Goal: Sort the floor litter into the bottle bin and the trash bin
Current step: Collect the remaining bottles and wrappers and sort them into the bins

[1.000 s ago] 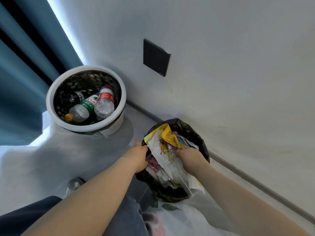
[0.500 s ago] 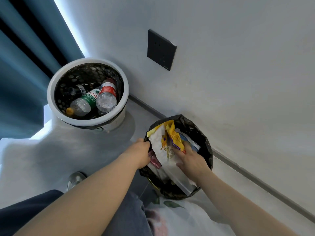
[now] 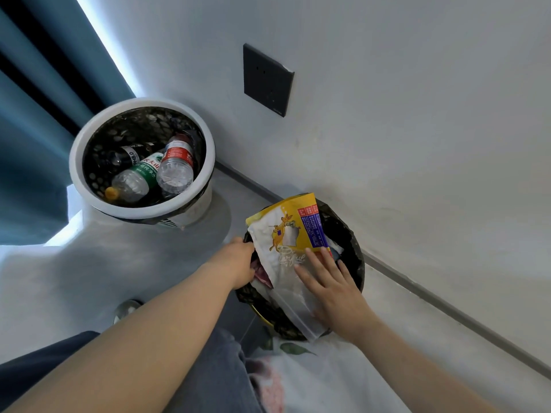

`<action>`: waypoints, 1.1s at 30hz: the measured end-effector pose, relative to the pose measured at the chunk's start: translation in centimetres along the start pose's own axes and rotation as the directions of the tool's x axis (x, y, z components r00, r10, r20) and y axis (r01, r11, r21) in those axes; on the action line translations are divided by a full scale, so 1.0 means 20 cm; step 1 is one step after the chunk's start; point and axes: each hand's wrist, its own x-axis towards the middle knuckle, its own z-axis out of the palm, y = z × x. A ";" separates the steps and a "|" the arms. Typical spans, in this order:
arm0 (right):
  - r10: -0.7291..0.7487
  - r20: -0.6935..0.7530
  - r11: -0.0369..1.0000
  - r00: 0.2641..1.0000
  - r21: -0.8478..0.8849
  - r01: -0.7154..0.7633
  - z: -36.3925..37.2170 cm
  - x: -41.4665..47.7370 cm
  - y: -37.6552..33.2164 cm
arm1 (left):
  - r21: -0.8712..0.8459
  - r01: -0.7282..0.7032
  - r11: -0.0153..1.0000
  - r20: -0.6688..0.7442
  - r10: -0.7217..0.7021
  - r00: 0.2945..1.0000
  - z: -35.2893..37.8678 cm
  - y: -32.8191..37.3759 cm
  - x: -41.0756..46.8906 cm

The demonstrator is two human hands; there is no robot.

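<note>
Right hand [image 3: 331, 290], fingers straight and spread, presses flat on the near half of a bag [image 3: 286, 234] lying across the black-lined trash bin [image 3: 353, 245]; left hand [image 3: 238, 260] grips its left rim. The bag's long axis runs away from the palm toward the wall [image 3: 417, 144], yellow top jutting over the far rim and likely needing a push down. Bottle bin [image 3: 143, 210], well apart leftward, holds bottles [image 3: 176, 171].

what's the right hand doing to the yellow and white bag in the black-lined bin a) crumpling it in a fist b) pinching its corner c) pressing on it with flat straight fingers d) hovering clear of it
c: the right hand lies open on the yellow and white bag, fingers straight and spread, over the trash bin.
</note>
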 end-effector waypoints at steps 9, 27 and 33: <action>0.074 0.223 0.994 0.972 -0.092 -0.054 0.08 0.30 0.04 | -0.018 0.009 1.000 0.007 -0.008 1.000 0.01 -0.01 0.02; 0.213 0.425 0.964 0.880 0.055 -0.260 0.06 0.45 -0.07 | -0.070 -0.008 0.998 -0.062 0.004 0.998 -0.01 -0.02 0.04; 0.202 0.208 0.965 0.957 0.126 -0.231 -0.11 0.22 -0.07 | -0.068 0.001 0.998 -0.104 -0.008 0.995 -0.10 -0.03 -0.10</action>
